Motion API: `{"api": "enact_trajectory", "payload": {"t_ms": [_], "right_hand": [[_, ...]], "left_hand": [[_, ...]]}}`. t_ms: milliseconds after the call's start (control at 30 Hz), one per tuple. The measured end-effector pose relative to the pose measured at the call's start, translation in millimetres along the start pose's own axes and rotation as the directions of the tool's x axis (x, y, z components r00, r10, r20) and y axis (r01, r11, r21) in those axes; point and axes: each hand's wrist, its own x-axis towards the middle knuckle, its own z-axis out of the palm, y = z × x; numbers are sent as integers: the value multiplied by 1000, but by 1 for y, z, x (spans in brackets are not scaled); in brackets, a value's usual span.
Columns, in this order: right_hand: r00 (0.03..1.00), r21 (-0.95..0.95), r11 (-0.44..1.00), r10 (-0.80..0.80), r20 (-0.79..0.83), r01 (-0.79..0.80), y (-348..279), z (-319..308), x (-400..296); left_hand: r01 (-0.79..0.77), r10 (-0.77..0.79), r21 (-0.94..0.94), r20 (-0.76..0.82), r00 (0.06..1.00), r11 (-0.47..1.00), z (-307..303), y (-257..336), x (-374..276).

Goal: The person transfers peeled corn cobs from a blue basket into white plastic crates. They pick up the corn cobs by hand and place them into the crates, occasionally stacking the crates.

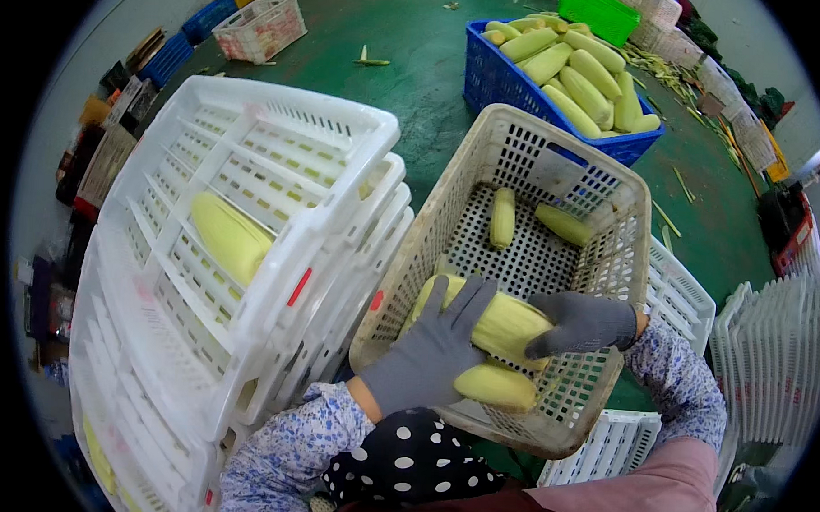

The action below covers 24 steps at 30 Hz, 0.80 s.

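Note:
Both my hands wear grey gloves and are inside a dirty off-white perforated plastic crate (632, 196). My left hand (434, 345) lies across a pale yellow-green ear of corn (509, 324), its fingers curved over the husk. At the right end of this ear, my right hand (577, 326) grips with the thumb low and the fingers above. One more husked ear (497, 386) lies just below, close to the left palm. Farther in, a small ear (502, 218) and a greener ear (563, 225) rest on the crate floor.
To the left stand stacked white plastic trays (322, 239); the top one holds an ear of corn (228, 236) in a compartment. Beyond my crate is a blue crate (487, 72) heaped with corn. White slatted trays (772, 363) are stacked at right. Husk scraps litter the green floor (403, 59).

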Motion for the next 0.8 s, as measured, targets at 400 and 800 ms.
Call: {"api": "enact_trajectory", "payload": {"t_ms": [400, 800], "right_hand": [[547, -38, 772, 413, -728, -634, 264, -117, 159], [481, 798, 511, 813, -328, -320, 329, -65, 224]], "left_hand": [[-6, -729, -970, 177, 661, -242, -2, -20, -54], [363, -351, -884, 454, 819, -296, -1, -43, -70]]}}
